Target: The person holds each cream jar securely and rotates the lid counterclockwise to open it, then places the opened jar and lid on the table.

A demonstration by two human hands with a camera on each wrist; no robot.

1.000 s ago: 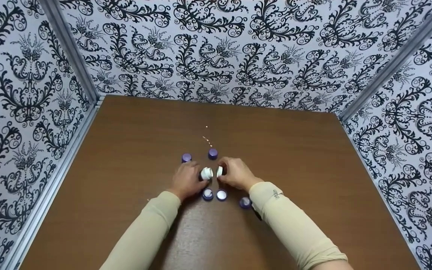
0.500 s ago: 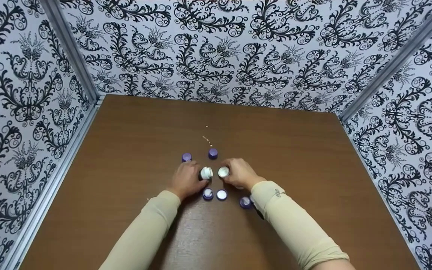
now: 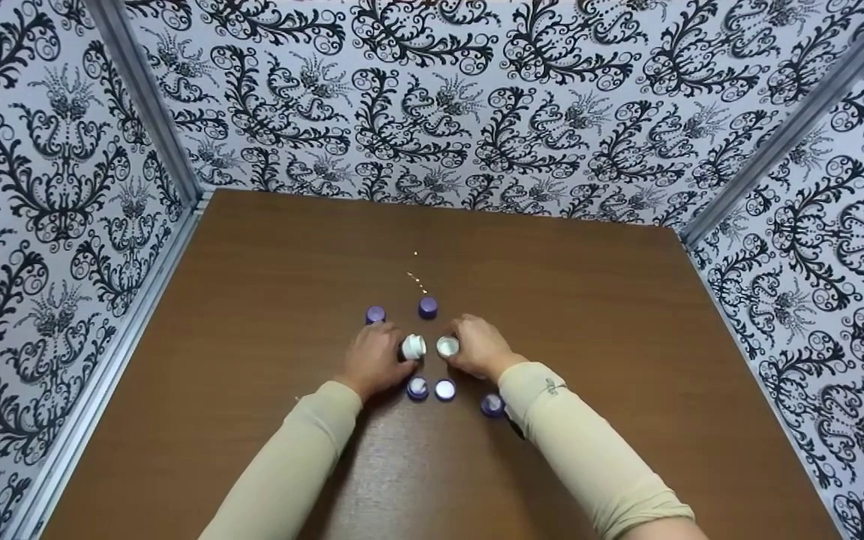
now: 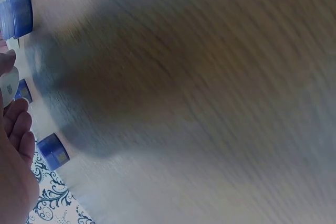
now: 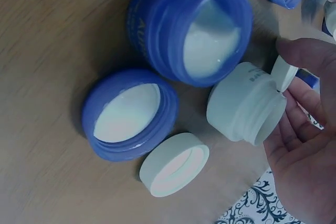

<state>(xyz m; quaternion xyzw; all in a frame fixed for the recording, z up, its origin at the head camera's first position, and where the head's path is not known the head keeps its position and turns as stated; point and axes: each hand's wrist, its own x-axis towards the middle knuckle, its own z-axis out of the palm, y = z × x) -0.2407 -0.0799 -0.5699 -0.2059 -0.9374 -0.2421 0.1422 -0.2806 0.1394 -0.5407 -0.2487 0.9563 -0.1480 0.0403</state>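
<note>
My left hand point(image 3: 374, 356) grips a small white jar point(image 3: 413, 347), tipped so its mouth faces right. In the left wrist view my left hand point(image 4: 18, 166) curls round that jar, whose pale labelled base point(image 4: 8, 85) shows at the edge. Opposite it, my right hand point(image 3: 479, 346) pinches a white lid point(image 3: 448, 346) with its hollow side turned toward the head camera. The right wrist view has the lid point(image 5: 283, 72) edge-on between thumb and fingers. Close beside those fingers stands a second white jar point(image 5: 244, 106), open-mouthed; the right arm hides it in the head view.
Nearer the body are an open purple jar point(image 3: 492, 406) holding white cream, an upturned purple lid point(image 5: 130, 116) and another white lid point(image 5: 174, 164). Two purple-topped pieces, one at the back point(image 3: 428, 307), lie beyond the hands. Small pale specks point(image 3: 418, 282) dot the brown table.
The white lid in my right hand has turned from edge-on to showing its hollow side, then stayed so. My left hand keeps its grip on the white jar in the same spot.
</note>
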